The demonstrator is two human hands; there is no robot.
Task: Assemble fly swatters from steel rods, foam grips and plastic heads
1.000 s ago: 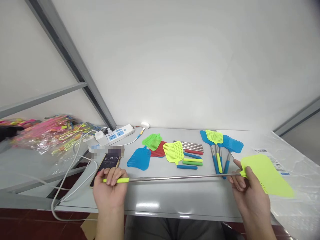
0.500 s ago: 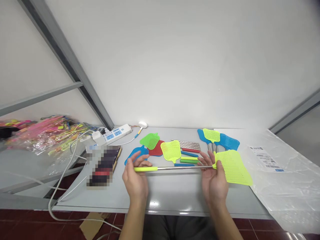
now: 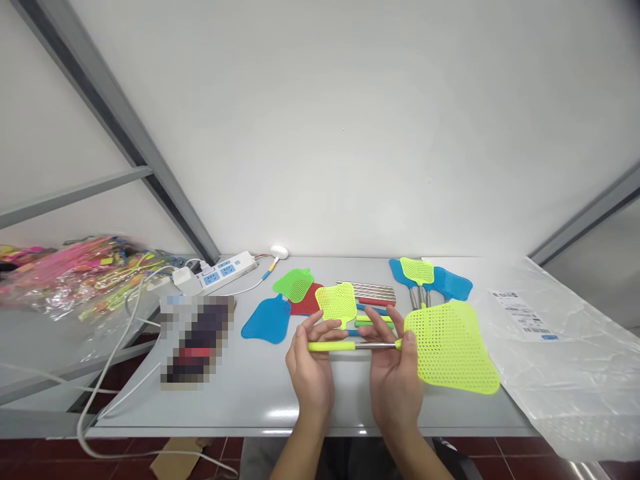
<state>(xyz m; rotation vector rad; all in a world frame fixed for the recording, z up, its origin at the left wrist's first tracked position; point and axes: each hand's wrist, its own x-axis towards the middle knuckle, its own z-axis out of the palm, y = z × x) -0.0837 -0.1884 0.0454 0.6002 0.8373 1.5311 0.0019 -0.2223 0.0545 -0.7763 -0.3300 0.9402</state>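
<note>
The grip is on at both ends: the left hand [image 3: 311,370] has its fingers curled loosely round the handle [image 3: 331,346], and the right hand [image 3: 397,383] pinches the neck, thumb in front, of a lime-yellow fly swatter [image 3: 453,347]. And there it is, held level above the desk [image 3: 280,393], near its front edge, with its head out to the right! What a bright piece, too: a broad, flat head with rounded corners, peppered all over with small holes, narrowing to a neck beside the right thumb. Between the hands, a short stretch of shiny metal shaft [image 3: 376,345] runs straight into the smooth handle, lime-yellow like the head. Just behind the hands, look, loose heads lie about: blue [image 3: 267,320], green [image 3: 293,285], red [image 3: 306,300] and yellow [image 3: 336,303], the middle ones overlapping. Metal rods [image 3: 375,291] sit next to them, coloured handles [image 3: 377,302] alongside, some partly hidden by the right fingers. Over to the right, more swatters [image 3: 453,285], blue and yellow, bunch together near a clear plastic wrapping [image 3: 570,367].
</note>
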